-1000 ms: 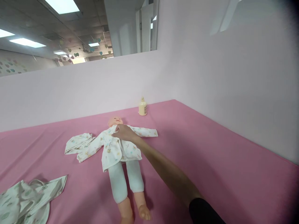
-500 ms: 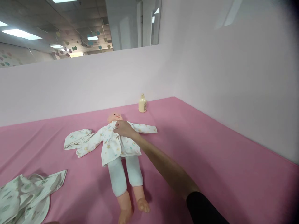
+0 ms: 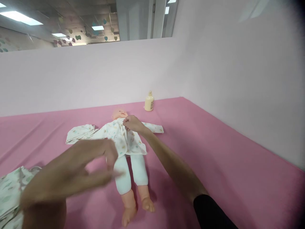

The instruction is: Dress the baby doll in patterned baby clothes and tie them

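Note:
A baby doll (image 3: 130,203) lies on its back on the pink sheet, its head toward the wall and its bare feet toward me. It wears white trousers (image 3: 139,173) and a white patterned jacket (image 3: 135,144), whose sleeves spread out to both sides. At the jacket's front edge, near the neck, my right hand (image 3: 133,124) pinches the cloth. My left hand (image 3: 78,168), blurred by motion, hovers in front of the doll's left-hand side in the picture. Its thumb and fingers are apart with nothing between them, and it hides part of one sleeve.
A cream pump bottle (image 3: 149,103) stands behind the doll near the wall. Folded patterned clothing (image 3: 79,133) lies beside the sleeve at left. A crumpled leaf-print cloth (image 3: 11,187) is at the lower left. White walls (image 3: 95,76) border the pink sheet (image 3: 190,133) behind and at right.
My left hand has come into view from the bottom left and reaches toward the doll. My right hand still pinches the jacket front, now slightly lower on it. The view has shifted a little.

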A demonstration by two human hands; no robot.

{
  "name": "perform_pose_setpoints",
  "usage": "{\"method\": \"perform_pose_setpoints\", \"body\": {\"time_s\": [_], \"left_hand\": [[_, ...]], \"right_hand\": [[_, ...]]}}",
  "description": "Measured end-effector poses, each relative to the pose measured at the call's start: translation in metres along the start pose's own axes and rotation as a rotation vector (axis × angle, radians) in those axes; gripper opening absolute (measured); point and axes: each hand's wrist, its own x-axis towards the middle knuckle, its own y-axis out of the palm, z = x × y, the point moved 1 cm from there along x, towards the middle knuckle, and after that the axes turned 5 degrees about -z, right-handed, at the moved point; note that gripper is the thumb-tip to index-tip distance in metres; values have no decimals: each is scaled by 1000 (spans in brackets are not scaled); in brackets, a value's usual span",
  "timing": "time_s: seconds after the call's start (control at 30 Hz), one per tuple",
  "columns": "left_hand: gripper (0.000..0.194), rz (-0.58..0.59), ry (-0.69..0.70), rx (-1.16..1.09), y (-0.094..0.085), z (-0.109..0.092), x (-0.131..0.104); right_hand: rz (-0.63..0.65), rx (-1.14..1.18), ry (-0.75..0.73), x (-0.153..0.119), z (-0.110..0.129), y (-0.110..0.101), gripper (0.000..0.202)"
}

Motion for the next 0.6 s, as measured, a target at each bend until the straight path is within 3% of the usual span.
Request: {"method": "perform_pose_setpoints", "body": {"time_s": [0.03, 0.13, 0.23, 0.3, 0.4, 0.6], "left_hand": [[20, 61, -77, 107, 0, 12, 21], [26, 45, -215, 353, 11, 63, 64], [26, 103, -299, 484, 34, 117, 79], [19, 178, -305, 497, 48, 140, 79], [19, 181, -309, 517, 59, 153, 78], [24, 85, -305, 533, 69, 162, 84]], "right_hand": [[9, 30, -12, 2, -2, 0, 13], [5, 56, -12, 6, -9, 2, 14], [6, 95, 40, 10, -14, 3, 12], [9, 125, 59, 13, -17, 4, 11], [12, 151, 80, 16, -19, 3, 10], [10, 173, 85, 15, -17, 2, 6]]}}
